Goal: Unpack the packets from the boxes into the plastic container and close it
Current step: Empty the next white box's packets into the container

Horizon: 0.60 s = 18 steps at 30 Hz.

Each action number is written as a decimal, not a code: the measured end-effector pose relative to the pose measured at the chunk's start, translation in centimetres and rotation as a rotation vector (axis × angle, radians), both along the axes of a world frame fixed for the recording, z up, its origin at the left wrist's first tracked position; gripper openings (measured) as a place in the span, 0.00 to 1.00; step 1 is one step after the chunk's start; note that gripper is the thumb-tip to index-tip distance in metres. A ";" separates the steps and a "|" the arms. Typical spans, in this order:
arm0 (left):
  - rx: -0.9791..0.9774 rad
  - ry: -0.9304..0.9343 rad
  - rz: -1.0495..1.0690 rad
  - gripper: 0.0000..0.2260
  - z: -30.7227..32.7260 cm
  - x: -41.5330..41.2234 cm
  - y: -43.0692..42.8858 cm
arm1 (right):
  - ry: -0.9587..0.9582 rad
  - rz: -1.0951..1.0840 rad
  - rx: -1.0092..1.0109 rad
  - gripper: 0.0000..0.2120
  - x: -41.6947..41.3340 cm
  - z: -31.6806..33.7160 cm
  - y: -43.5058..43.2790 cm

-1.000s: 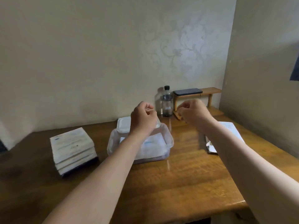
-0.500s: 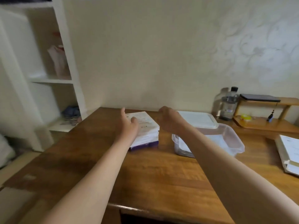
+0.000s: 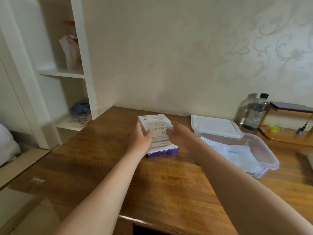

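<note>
Hands (image 3: 141, 140) now seemingly grip the boxes (image 3: 155, 122) beside the container (image 3: 272, 164).

Hands aren't bunched up over the plastic container (image 3: 269, 155) anymore. They've swung over to the stack of boxes (image 3: 162, 150) near the bench's back edge, and now the left hand (image 3: 141, 141) and right hand (image 3: 179, 134) grip the top box (image 3: 155, 123) from either side.
</note>
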<state>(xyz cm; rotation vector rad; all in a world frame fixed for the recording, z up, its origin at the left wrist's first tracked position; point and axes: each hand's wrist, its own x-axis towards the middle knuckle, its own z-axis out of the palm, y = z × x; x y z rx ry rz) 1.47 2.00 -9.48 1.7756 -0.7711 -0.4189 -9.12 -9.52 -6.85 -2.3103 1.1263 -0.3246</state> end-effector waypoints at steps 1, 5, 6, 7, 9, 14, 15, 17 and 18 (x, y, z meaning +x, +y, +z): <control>-0.004 -0.003 0.004 0.21 -0.1 0.2 -0.2 | -0.004 -0.004 -0.001 0.23 0.1 0.1 0.0; 0.002 0.054 0.047 0.19 0.0 0.5 -0.5 | -0.034 -0.016 -0.049 0.19 0.3 0.6 0.2; 0.004 0.060 0.056 0.20 0.2 0.4 -0.5 | -0.044 -0.021 -0.066 0.17 0.3 0.7 0.2; 0.005 0.061 0.065 0.21 0.3 0.3 -0.5 | -0.052 -0.026 -0.075 0.14 0.4 0.7 0.2; 0.008 0.063 0.079 0.23 0.7 0.1 -0.5 | -0.070 -0.035 -0.080 0.10 0.5 0.8 0.1; -0.059 0.075 0.106 0.18 1.6 -0.7 -0.5 | -0.119 -0.023 -0.064 0.11 -0.6 1.3 0.5; -0.077 0.098 0.103 0.16 2.0 -1.0 -0.6 | -0.141 -0.023 -0.052 0.12 -1.0 1.5 0.6; -0.119 0.186 0.107 0.16 2.7 -1.6 -0.9 | -0.203 -0.042 -0.029 0.12 -1.9 1.9 0.4; -0.142 0.264 0.100 0.15 3.2 -1.9 -1.2 | -0.237 -0.057 -0.023 0.11 -2.5 2.1 0.1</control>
